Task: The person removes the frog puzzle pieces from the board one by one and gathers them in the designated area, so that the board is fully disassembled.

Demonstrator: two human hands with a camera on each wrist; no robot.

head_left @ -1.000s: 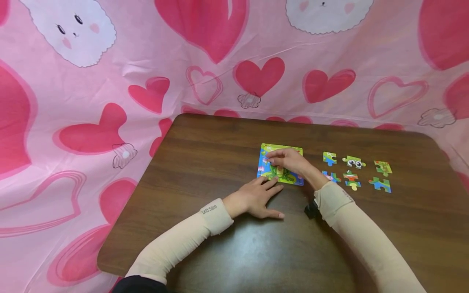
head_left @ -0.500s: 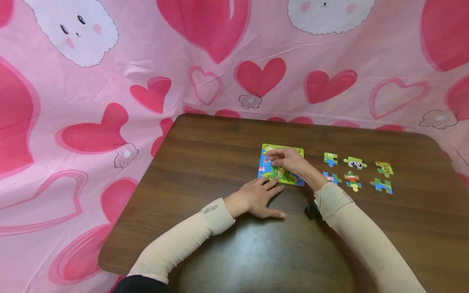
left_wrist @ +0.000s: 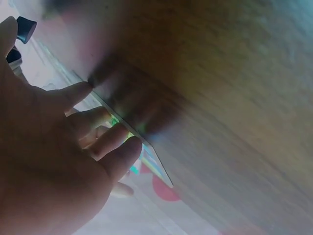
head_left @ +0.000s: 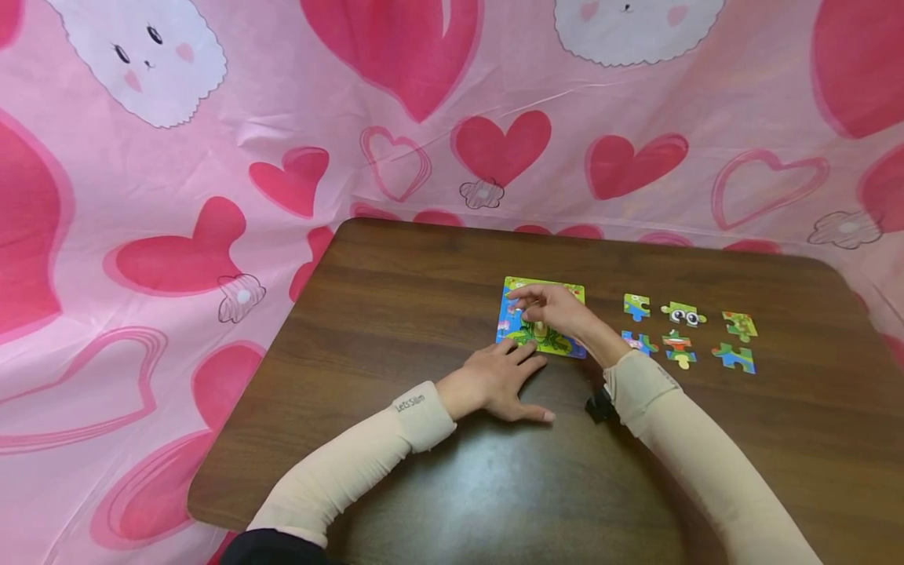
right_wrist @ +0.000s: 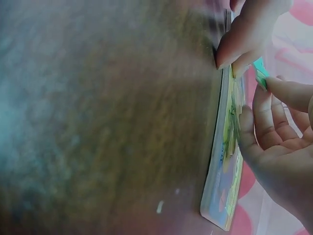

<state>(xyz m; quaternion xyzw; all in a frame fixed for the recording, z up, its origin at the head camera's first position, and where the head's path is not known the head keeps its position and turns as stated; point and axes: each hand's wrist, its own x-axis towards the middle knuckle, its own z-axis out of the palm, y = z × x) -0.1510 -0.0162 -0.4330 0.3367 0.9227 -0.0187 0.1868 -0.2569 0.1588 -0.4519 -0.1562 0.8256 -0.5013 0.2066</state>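
Observation:
A square frog puzzle board (head_left: 559,346) in yellow, green and blue lies flat on the table. My right hand (head_left: 558,308) is over its middle. Thumb and fingertip pinch a small green puzzle piece (right_wrist: 260,73) just above the board in the right wrist view. In the head view that piece is mostly hidden behind the fingers. My left hand (head_left: 500,381) lies spread at the near side, its fingertips on the board's near edge and the thumb stretched out to the right. The left wrist view shows the left fingers (left_wrist: 120,161) lined along that edge.
Several loose puzzle pieces are laid out in two rows right of the board, among them one with frog eyes (head_left: 683,315) and a blue-green one (head_left: 734,357). The brown table (head_left: 395,314) meets a pink heart-print cloth (head_left: 282,94) behind and at the left.
My right fingertips have shifted slightly left over the board, still pinching the piece. My left hand stays at the near edge, its thumb a touch further right. The loose pieces stay put.

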